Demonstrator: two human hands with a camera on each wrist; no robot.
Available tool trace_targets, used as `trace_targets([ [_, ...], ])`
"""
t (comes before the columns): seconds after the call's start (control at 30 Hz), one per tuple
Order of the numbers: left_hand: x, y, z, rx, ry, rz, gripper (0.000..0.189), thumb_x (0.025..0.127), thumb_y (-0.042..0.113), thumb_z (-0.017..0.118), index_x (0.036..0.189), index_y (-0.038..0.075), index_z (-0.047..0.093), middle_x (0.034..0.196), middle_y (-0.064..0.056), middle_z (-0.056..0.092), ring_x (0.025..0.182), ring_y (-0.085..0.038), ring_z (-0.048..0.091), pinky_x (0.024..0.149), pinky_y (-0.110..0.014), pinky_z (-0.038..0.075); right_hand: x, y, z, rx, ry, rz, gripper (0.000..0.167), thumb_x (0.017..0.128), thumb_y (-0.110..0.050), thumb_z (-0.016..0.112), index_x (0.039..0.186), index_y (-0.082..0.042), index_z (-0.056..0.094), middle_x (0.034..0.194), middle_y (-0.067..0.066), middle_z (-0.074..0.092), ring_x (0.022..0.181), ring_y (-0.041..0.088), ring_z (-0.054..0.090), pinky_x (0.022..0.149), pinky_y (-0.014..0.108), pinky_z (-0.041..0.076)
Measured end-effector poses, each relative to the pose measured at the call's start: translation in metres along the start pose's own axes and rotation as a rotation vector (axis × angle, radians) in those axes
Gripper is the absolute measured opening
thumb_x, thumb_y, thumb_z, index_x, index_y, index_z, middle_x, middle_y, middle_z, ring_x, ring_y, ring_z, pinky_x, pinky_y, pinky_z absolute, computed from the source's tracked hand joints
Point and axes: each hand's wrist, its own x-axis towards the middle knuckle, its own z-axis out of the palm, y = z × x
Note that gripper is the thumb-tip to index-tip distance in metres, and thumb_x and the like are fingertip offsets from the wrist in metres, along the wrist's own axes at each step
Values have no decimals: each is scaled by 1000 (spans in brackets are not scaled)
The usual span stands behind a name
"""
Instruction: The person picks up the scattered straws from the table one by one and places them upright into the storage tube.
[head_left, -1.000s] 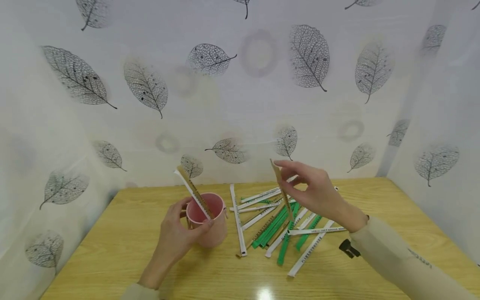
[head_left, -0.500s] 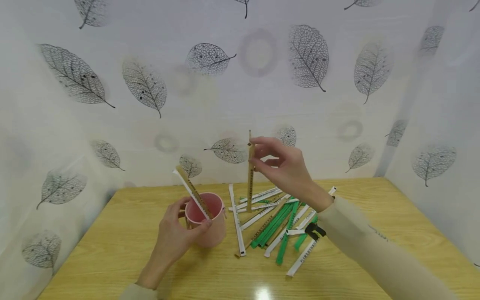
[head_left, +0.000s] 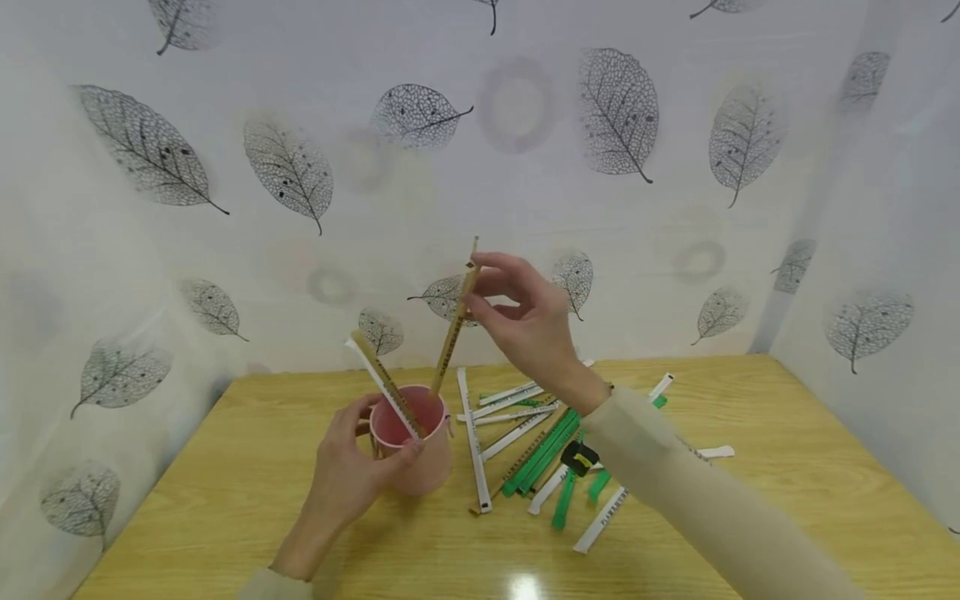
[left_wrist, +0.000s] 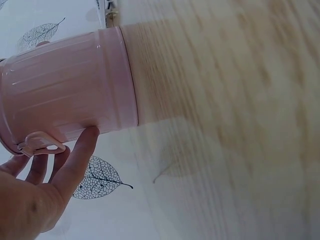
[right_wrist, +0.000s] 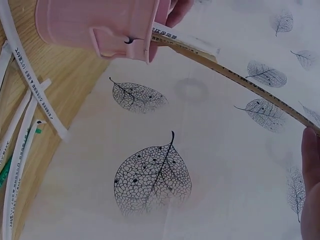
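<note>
A small pink bucket (head_left: 420, 467) with side handles stands upright on the table; my left hand (head_left: 348, 462) holds its left side, thumb at the front. In the left wrist view one finger touches the wall of the bucket (left_wrist: 65, 85) below a handle. A white and a brown paper-wrapped straw (head_left: 384, 383) lean in the bucket towards the left. Above and to the right, my right hand (head_left: 525, 321) pinches another brown paper-wrapped straw (head_left: 452, 337) near its upper end. The straw slants, its lower end at the bucket's mouth, also in the right wrist view (right_wrist: 250, 87).
Right of the bucket lies a loose pile of green, white and brown wrapped straws (head_left: 551, 450), partly hidden under the right forearm. A white straw (head_left: 474, 442) lies nearest the bucket. The wooden table (head_left: 240, 483) meets a leaf-printed sheet (head_left: 517, 200) behind it.
My right hand has lifted the brown straw from over the pile and carried it left to the bucket, its lower end swinging towards the mouth. The left hand and bucket have stayed put.
</note>
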Motion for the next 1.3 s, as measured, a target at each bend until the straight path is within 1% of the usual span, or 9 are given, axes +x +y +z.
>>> trace_targets([
  [0.17,-1,0,-1,7,2,5,80,79,44,87,143,11,52,135,-15,58,114,-35,62,91,-53,57,-7,8,10,-67,-79,-11,40,86,15,70,125,10,60,102,27,72,91,28,76,76,34,65],
  [0.27,-1,0,-1,14,5,4,80,79,44,87,143,11,52,135,-14,58,114,-34,62,91,-51,56,-15,12,15,-117,-127,-1,38,88,12,71,124,7,63,103,23,73,91,33,75,75,31,64],
  [0.37,-1,0,-1,20,2,-7,81,79,44,87,144,12,52,135,-13,58,114,-33,62,92,-49,55,-24,16,18,-140,-173,17,37,88,12,70,124,6,64,105,22,73,91,33,75,74,29,64],
  [0.57,-1,1,-1,19,-6,-16,82,79,44,87,144,12,51,135,-13,57,115,-34,61,93,-52,55,-41,23,23,-169,-237,66,35,89,10,70,123,4,64,109,21,73,91,30,75,74,25,63],
  [0.67,-1,2,-1,15,-3,-5,80,80,44,87,144,11,51,135,-14,57,115,-34,61,92,-52,56,-49,27,24,-188,-272,92,33,90,7,71,122,3,65,106,17,74,92,27,75,74,23,63],
  [0.83,-2,1,0,5,3,9,79,80,42,87,144,12,52,134,-14,57,114,-34,62,92,-52,56,-58,32,27,-177,-332,110,32,90,7,72,121,3,66,102,16,75,91,25,75,71,23,63],
  [1.0,-2,1,-1,1,5,7,79,79,40,87,144,13,51,133,-14,58,113,-34,62,93,-52,55,-62,35,29,-168,-345,106,31,90,7,71,120,3,65,101,17,75,90,26,76,71,24,63],
  [1.3,-1,3,-1,1,-17,-5,77,84,42,83,147,13,49,137,-14,56,117,-35,61,94,-53,56,-64,37,28,-181,-343,104,32,91,6,71,122,0,65,103,16,75,91,25,75,72,20,62],
])
